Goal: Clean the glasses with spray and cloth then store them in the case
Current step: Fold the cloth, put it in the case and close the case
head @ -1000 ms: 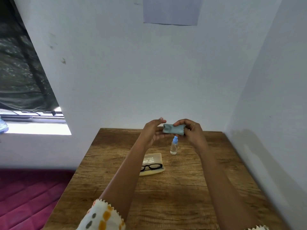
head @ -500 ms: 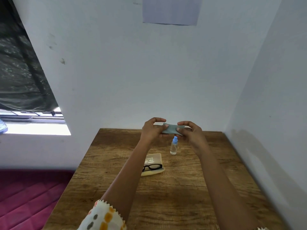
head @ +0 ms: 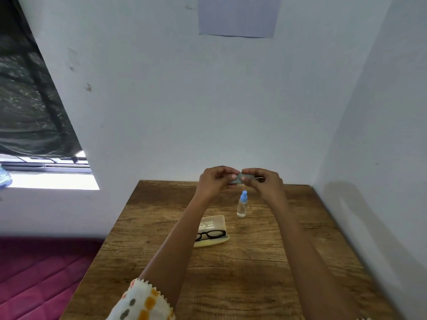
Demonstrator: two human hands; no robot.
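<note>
Wooden table (head: 254, 273) set in a wall corner, grey sheet of paper (head: 238, 15) stuck high on the back wall.

Left hand (head: 213, 180) and right hand (head: 263, 181) are both raised over the far edge of the table. Fingers are curled, each pinching one end of the cloth (head: 239, 176). The cloth is grey and bunched small between the fingertips, so most of it is hidden.

Case (head: 213, 224) lies open mid-table, lid flat back. Glasses (head: 211, 234) – black frame – sit in its near half, one side hidden behind the left forearm. Spray bottle (head: 242, 205) stands upright just beside the case on the right: clear body, blue cap, directly under the hands.

Judgement: cloth prep only, lenses not sprayed or wiped yet.

Risks:
- Bottle is narrow and tall and sits below both wrists, so a hand dropping toward the case could knock it over.
- Cloth is held by fingertips only – loosen one pinch and it drops onto the table and picks up grit, which would scratch the lenses.
- Lifting the glasses by one temple could drag the light case along.

Writing: several printed lines inside the lid, upside down from here and too small to read. No label visible on the bottle.
</note>
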